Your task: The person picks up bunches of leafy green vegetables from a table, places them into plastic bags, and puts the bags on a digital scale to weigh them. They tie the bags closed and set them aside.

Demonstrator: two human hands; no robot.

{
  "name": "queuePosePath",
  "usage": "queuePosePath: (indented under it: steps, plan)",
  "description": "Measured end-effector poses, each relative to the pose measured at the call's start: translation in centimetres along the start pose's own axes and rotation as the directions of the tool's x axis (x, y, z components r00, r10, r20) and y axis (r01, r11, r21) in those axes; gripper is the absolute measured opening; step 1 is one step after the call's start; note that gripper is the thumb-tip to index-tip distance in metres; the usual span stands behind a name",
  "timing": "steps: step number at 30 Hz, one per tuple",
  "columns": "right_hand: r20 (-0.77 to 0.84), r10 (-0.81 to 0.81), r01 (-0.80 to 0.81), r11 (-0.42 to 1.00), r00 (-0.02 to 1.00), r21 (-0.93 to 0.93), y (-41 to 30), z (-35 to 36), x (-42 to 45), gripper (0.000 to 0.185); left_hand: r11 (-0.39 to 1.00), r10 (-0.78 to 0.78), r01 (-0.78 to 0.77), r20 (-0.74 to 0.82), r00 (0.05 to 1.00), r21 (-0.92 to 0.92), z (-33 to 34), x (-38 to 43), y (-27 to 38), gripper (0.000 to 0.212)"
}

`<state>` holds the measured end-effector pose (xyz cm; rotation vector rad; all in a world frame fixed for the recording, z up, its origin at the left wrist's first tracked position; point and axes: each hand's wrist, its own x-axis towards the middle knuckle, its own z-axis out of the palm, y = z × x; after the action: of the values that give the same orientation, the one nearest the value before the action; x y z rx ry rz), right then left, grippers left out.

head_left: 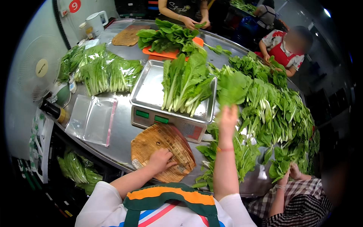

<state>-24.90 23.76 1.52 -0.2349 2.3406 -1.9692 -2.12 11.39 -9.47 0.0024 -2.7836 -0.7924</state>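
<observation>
My right hand (228, 115) grips a bunch of leafy greens (233, 89), blurred by motion, just right of the steel tray (146, 95). The tray sits on a digital scale (168, 124) with green displays. In the tray's right half lie long-stemmed leafy greens (183, 88), stems toward me. My left hand (161, 160) rests on a brown, wrinkled mat (147, 142) in front of the scale. It holds nothing, and its thumb stands apart from the fingers.
Clear plastic bags (93, 119) lie left of the scale, below bagged greens (96, 71). Loose greens (272, 107) cover the right side. Co-workers' hands (195, 22) handle leaves across the table; another person's hands (292, 171) work at lower right. A fan (39, 66) stands left.
</observation>
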Motion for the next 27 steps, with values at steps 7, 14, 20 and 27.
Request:
queuePosePath:
  steps: [7,14,20,27]
  plan:
    - [0.329,-0.345,0.473,0.550,0.879,-0.688,2.0,4.8,0.4,0.045,1.000,-0.020,0.020,-0.009,1.000,-0.009,0.2,0.3,0.1,0.029]
    - [-0.059,-0.482,0.356,0.718,0.874,-0.598,4.5,-8.5,-3.7,0.035,0.999,-0.031,0.031,-0.034,0.999,0.008,0.0,-0.5,0.0,0.027]
    - [-0.113,-0.157,0.035,0.719,0.981,-0.694,10.8,-19.8,-12.5,0.048,0.977,0.066,-0.027,0.179,0.982,-0.210,-0.3,1.7,1.7,0.046]
    - [0.089,0.078,0.027,0.582,0.993,-0.813,11.5,-17.3,-15.2,0.097,0.824,0.482,-0.565,0.576,0.660,-0.043,3.8,11.8,9.4,0.106]
